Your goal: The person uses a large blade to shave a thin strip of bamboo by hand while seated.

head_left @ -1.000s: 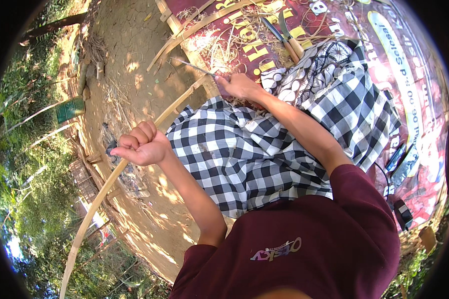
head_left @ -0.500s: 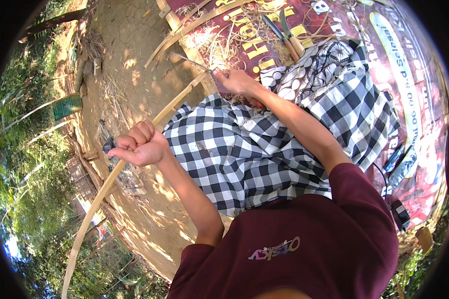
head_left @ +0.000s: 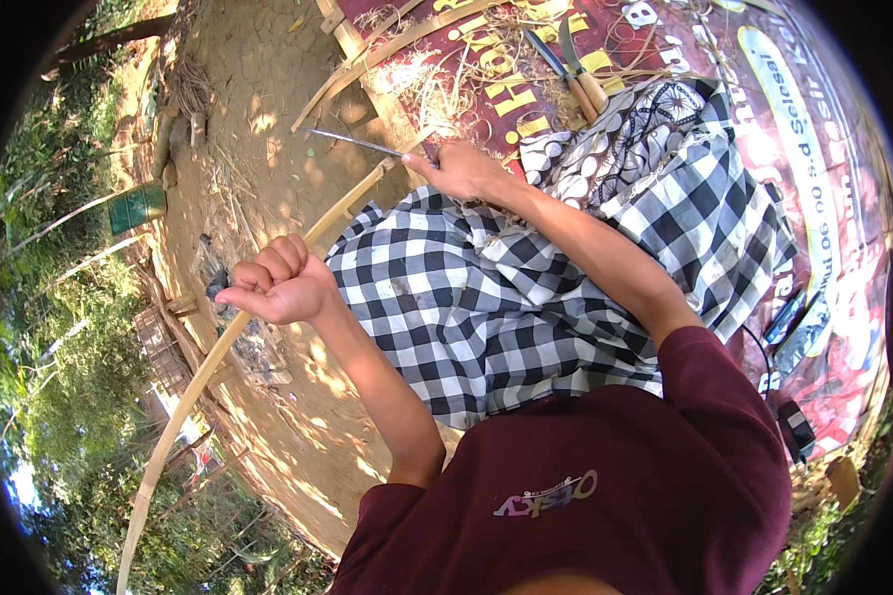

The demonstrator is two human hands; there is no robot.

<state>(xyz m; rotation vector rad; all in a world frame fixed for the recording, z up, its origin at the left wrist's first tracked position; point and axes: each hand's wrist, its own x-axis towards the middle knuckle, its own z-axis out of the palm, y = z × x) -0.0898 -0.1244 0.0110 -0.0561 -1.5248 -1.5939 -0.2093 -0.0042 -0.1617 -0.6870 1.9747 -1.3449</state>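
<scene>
A long, pale bamboo strip (head_left: 191, 402) runs from the lower left up to the far middle, bending along its length. My left hand (head_left: 280, 281) is closed around it, thumb pointing left. In my closed right hand (head_left: 458, 171) is a knife (head_left: 352, 141); its thin blade points left and lies across the strip near the far end. The knife's handle is mostly hidden by my fingers. Black-and-white checkered cloth (head_left: 486, 297) covers my lap under both forearms.
Two more knives (head_left: 580, 84) with wooden handles lie on a dark red printed banner (head_left: 506, 59), among curly shavings (head_left: 437, 84). Other bamboo strips (head_left: 397, 48) rest at the far edge. Patterned cloth (head_left: 630, 139) is bunched at right. Bare earth (head_left: 258, 79) spreads to the left.
The knife blade has shifted along the bamboo strip, toward my left hand, and its tip has dropped lower. My right hand has moved slightly left; my left hand stays almost in place.
</scene>
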